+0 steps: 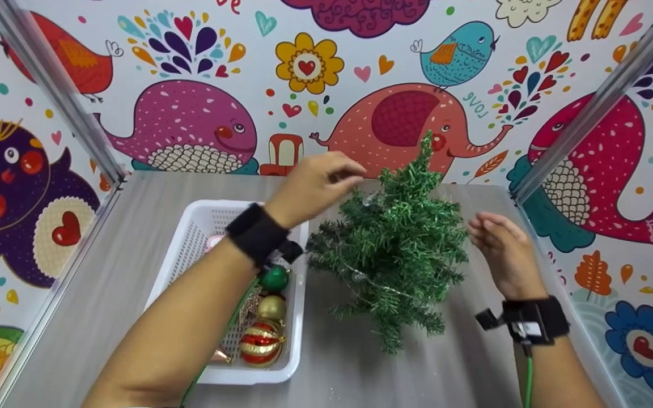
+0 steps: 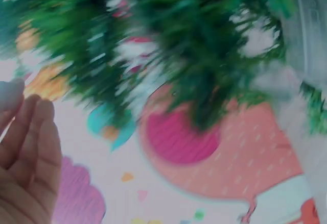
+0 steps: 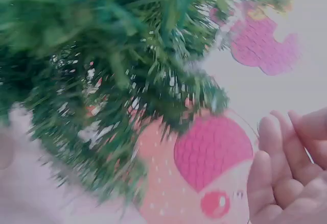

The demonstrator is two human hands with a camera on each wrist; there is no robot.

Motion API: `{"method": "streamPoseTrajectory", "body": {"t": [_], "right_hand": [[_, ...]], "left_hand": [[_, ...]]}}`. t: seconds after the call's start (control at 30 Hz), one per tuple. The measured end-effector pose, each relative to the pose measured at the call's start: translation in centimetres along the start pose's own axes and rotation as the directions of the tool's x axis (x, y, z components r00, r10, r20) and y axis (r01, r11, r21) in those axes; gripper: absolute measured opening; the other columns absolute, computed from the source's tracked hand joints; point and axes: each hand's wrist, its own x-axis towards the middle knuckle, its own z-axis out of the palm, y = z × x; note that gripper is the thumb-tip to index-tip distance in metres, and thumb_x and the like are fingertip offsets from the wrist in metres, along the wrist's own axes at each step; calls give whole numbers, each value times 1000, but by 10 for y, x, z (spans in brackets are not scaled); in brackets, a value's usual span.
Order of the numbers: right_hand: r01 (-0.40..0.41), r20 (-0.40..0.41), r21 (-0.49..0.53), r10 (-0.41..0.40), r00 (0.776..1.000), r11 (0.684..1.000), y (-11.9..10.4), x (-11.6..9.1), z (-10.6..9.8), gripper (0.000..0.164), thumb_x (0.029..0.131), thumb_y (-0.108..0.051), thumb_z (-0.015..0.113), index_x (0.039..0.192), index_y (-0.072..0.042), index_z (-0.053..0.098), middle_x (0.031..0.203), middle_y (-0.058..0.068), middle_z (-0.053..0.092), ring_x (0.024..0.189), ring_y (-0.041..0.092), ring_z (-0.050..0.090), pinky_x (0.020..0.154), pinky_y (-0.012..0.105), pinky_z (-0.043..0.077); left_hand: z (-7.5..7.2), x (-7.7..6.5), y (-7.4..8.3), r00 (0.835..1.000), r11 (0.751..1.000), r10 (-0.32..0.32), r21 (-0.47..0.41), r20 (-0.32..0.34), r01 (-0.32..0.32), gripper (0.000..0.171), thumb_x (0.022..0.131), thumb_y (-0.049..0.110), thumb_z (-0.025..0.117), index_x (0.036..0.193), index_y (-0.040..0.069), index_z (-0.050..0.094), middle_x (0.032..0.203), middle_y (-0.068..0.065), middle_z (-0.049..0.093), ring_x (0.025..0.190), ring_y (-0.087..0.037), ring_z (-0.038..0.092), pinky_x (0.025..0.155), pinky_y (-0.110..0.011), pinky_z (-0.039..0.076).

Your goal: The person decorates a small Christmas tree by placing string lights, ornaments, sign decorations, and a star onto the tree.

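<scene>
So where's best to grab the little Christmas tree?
I'd hold the tree by its wide middle, left hand and right hand from either side: the tip is thin, branches hide the trunk, and a silvery strand crosses the front.

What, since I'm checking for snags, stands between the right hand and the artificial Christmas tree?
Nothing visible does: in the head view, only an open gap separates the right hand from the nearest branches of the artificial Christmas tree. The white perforated basket sits on the tree's other side, out of that path.
</scene>
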Motion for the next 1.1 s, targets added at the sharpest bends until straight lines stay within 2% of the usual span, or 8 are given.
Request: {"method": "streamPoseTrajectory", "body": {"t": [0.2, 0.37, 0.5, 0.6, 0.7, 0.8, 1.03, 1.1], "right_hand": [[-75, 45, 171, 69, 997, 982, 27, -47, -37, 29, 102, -1, 37, 109, 0, 65, 97, 10, 71, 83, 20, 65, 78, 30, 54], [-136, 63, 321, 122, 991, 937, 62, -98, -45, 36, 104, -4, 30, 108, -1, 66, 96, 10, 68, 82, 19, 62, 76, 30, 52], [-220, 175, 387, 163, 971, 895, 90, -131, -40, 46, 106, -12, 21, 110, -1, 66, 95, 7, 67, 76, 15, 57, 69, 27, 48], [-275, 220, 361, 205, 954, 891, 103, -146, -32, 48, 107, -16, 21, 111, -3, 66, 93, 4, 67, 70, 13, 52, 62, 25, 36], [-290, 212, 327, 229, 950, 900, 111, -156, -23, 46, 107, -17, 23, 111, -6, 67, 92, 2, 67, 67, 12, 50, 62, 27, 25], [-290, 189, 303, 241, 952, 908, 115, -161, -20, 43, 107, -20, 26, 112, -9, 67, 92, 0, 66, 68, 11, 51, 62, 28, 23], [-307, 176, 283, 266, 948, 909, 118, -165, -18, 40, 107, -22, 28, 113, -13, 67, 92, -2, 65, 70, 9, 54, 62, 25, 35], [-306, 165, 276, 269, 949, 911, 117, -164, -17, 40, 107, -21, 29, 113, -13, 67, 92, -2, 65, 70, 9, 54, 62, 24, 35]], "left_hand": [[-49, -55, -9, 974, 993, -65, 79, -218, 84, 17, 89, 21, 67, 103, 13, 72, 94, 1, 70, 74, -9, 62, 67, -20, 52], [-50, -113, -31, 951, 969, -230, 48, -206, 244, 16, 89, 21, 67, 104, 16, 71, 94, 3, 69, 76, -9, 60, 67, -24, 52], [-36, -149, -37, 926, 925, -368, 73, -82, 373, 14, 90, 23, 65, 104, 21, 71, 100, 5, 70, 85, -11, 63, 78, -31, 54], [-25, -166, -33, 913, 907, -401, 169, 72, 385, 15, 90, 28, 66, 103, 23, 70, 99, 8, 69, 90, -8, 62, 84, -33, 52], [-12, -179, -28, 887, 905, -388, 289, 252, 313, 14, 88, 31, 68, 98, 21, 69, 90, 8, 67, 81, -8, 60, 77, -30, 52], [-1, -180, -29, 846, 905, -359, 369, 395, 211, 20, 84, 33, 72, 95, 16, 67, 88, 4, 65, 78, -11, 60, 74, -33, 52], [11, -194, -31, 726, 887, -348, 459, 592, 51, 50, 73, 47, 77, 109, 14, 66, 101, 0, 65, 83, -18, 63, 73, -38, 53], [14, -199, -32, 702, 883, -352, 469, 619, 30, 55, 71, 48, 78, 113, 14, 65, 100, 1, 62, 80, -18, 62, 71, -37, 53]]}}
